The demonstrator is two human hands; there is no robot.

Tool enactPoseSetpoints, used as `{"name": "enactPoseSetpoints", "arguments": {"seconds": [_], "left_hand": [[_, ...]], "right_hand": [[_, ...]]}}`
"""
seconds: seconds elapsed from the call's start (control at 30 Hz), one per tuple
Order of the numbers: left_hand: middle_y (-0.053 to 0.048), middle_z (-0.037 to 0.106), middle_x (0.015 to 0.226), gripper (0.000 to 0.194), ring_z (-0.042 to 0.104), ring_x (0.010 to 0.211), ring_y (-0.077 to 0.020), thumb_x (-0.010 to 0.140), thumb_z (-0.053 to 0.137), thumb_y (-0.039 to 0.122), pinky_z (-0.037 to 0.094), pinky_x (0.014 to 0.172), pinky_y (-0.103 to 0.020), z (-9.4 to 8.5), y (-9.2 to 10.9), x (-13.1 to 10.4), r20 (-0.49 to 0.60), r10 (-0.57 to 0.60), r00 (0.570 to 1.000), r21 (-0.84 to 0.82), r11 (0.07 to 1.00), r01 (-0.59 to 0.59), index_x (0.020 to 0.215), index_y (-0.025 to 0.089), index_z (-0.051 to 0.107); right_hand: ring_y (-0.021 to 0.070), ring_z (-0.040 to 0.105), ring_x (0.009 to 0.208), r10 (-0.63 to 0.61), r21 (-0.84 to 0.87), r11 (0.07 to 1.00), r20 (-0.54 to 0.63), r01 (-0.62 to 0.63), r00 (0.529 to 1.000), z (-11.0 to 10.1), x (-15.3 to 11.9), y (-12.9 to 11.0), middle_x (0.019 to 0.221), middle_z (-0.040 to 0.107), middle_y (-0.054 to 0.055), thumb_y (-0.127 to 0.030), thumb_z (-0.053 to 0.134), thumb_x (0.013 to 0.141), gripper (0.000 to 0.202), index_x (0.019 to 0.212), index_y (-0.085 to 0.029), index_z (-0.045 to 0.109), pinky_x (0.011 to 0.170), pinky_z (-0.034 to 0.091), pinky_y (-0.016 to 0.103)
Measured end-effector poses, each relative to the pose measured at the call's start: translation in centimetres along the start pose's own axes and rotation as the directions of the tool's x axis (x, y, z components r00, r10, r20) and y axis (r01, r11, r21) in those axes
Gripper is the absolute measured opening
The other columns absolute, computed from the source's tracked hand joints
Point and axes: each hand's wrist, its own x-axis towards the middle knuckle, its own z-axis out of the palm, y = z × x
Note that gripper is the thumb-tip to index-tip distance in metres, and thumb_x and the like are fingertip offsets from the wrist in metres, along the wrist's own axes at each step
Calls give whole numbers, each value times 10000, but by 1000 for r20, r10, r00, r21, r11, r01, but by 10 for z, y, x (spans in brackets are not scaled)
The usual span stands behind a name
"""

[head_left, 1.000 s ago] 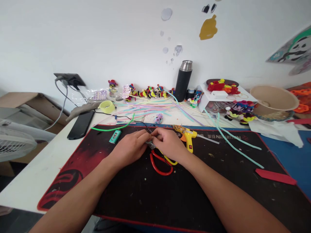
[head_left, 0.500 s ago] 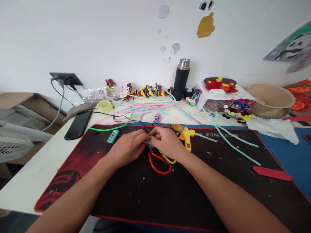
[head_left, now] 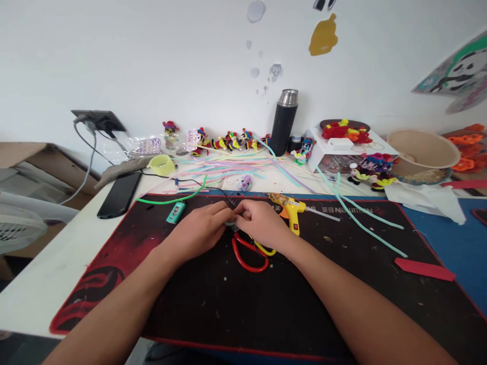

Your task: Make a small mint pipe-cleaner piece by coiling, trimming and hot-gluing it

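Note:
My left hand point(head_left: 201, 227) and my right hand point(head_left: 262, 222) meet over the dark desk mat point(head_left: 228, 309), fingertips pinched together. A small pale piece shows between them, mostly hidden by the fingers, so its kind cannot be made out. Just below lie scissors point(head_left: 249, 267) with one red and one yellow handle loop, their blades partly under the hands. Right of my right hand rests a yellow hot glue gun point(head_left: 292, 213) with a clear glue stick point(head_left: 323, 215) in its back. A teal lighter-like block point(head_left: 176, 213) lies left of my left hand.
Pastel pipe cleaners point(head_left: 236, 165) cover the table's back, near small fuzzy figures point(head_left: 231, 140) and a black thermos point(head_left: 284, 124). A phone point(head_left: 119, 195) lies left. Light-teal pipe cleaners point(head_left: 361, 225) and a red strip point(head_left: 424, 269) lie right; behind them stands a beige bowl point(head_left: 422, 149).
The view has shifted very slightly. Both hands stay together in the same spot, with hardly any visible finger movement.

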Motion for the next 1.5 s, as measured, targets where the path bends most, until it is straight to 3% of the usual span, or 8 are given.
{"name": "enactPoseSetpoints", "arguments": {"seconds": [0.23,0.47,0.63,0.73,0.87,1.07,1.3,1.5], "left_hand": [[-52,658,963,250,664,804,-205,924,496,30,476,681,-301,-2,0,-1,-4,32,999,11,999,-32,1054,201,625],[-14,662,948,206,642,792,-151,908,581,35,451,687,-248,-4,-1,-4,-80,-62,995,-251,967,41,988,223,608],[-7,671,917,162,641,801,-142,901,622,61,471,716,-242,-7,0,-5,-172,-130,976,-358,932,61,934,219,602],[1,678,892,115,637,799,-139,913,653,111,478,722,-239,-8,1,-5,-188,-178,966,-410,908,88,913,218,612],[16,663,858,87,604,732,-129,908,715,214,474,664,-230,-7,2,-3,-97,-301,949,-534,820,205,902,217,628],[32,620,832,222,547,664,-118,863,786,313,467,647,-252,-9,4,1,28,-462,886,-715,610,341,952,214,608],[17,612,918,274,575,764,-133,845,811,325,479,710,-265,-11,2,2,74,-488,870,-796,497,346,922,217,571],[25,583,896,290,571,743,-128,845,802,340,477,680,-254,-8,1,2,107,-480,871,-822,450,349,933,219,553]], "right_hand": [[102,422,500,-42,-37,998,-21,42,999,2,0,0,537,493,-79,-173,675,890,80,810,-181,667,521,280,257],[88,455,394,39,198,979,78,-54,996,-1,-1,-3,489,525,-90,-124,599,920,97,850,-187,621,450,287,223],[84,431,331,-9,461,886,131,-53,991,-2,0,1,461,496,-118,-145,576,949,95,877,-207,579,374,277,202],[70,427,320,-17,529,847,130,-55,991,-1,0,1,483,487,-127,-138,579,951,114,869,-213,555,352,254,188],[67,439,326,-13,545,837,118,-54,993,3,0,0,500,491,-127,-114,566,955,126,888,-217,536,346,266,177],[74,433,329,-1,530,847,66,-35,998,5,2,2,497,500,-116,-164,556,1001,88,927,-213,561,361,301,187],[82,443,353,1,473,881,50,-24,999,5,0,4,552,529,-98,-261,593,1009,73,948,-222,583,375,320,206],[99,469,424,-4,313,950,-10,7,1000,7,0,6,604,556,-72,-284,600,987,74,967,-217,622,446,327,230]]}}
